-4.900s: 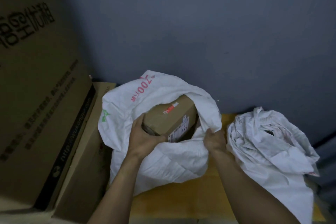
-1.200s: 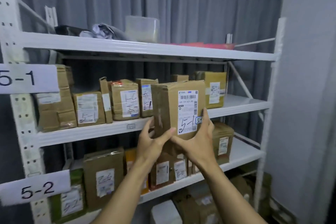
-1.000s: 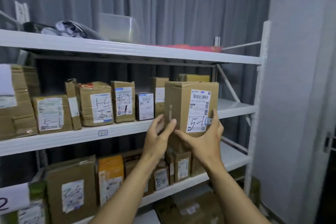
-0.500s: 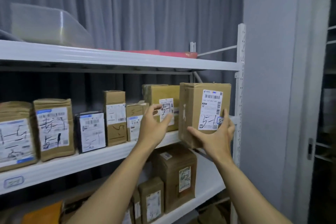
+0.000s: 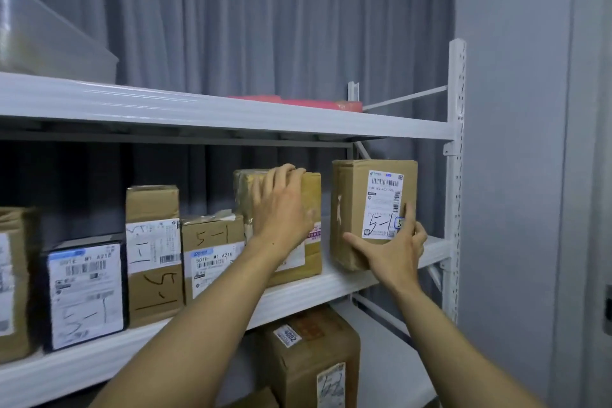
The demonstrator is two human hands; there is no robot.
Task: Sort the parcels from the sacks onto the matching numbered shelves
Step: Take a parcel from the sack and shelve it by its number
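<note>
A brown cardboard parcel [image 5: 354,195] with a white label hand-marked "5-1" stands upright at the right end of the middle shelf [image 5: 132,344]. My right hand [image 5: 394,252] grips its lower front corner, thumb on the label. My left hand [image 5: 281,209] lies on the taped yellowish box [image 5: 313,195] just to the left, with its fingers hooked over the box's top edge. A narrow gap separates the two boxes. Whether the parcel's base rests fully on the shelf is hidden by my hand.
Further boxes marked "5-1" line the same shelf: a small one [image 5: 212,235], a tall one [image 5: 152,275], a black-edged one [image 5: 86,291]. The shelf post [image 5: 455,175] stands right of the parcel. A labelled box [image 5: 314,351] sits on the shelf below. A clear tub [image 5: 39,40] is on top.
After lifting the parcel from the sack, I carried it along the rack to the right. My left hand let go of it and moved onto the neighbouring box; the parcel now stands at the shelf's right end.
</note>
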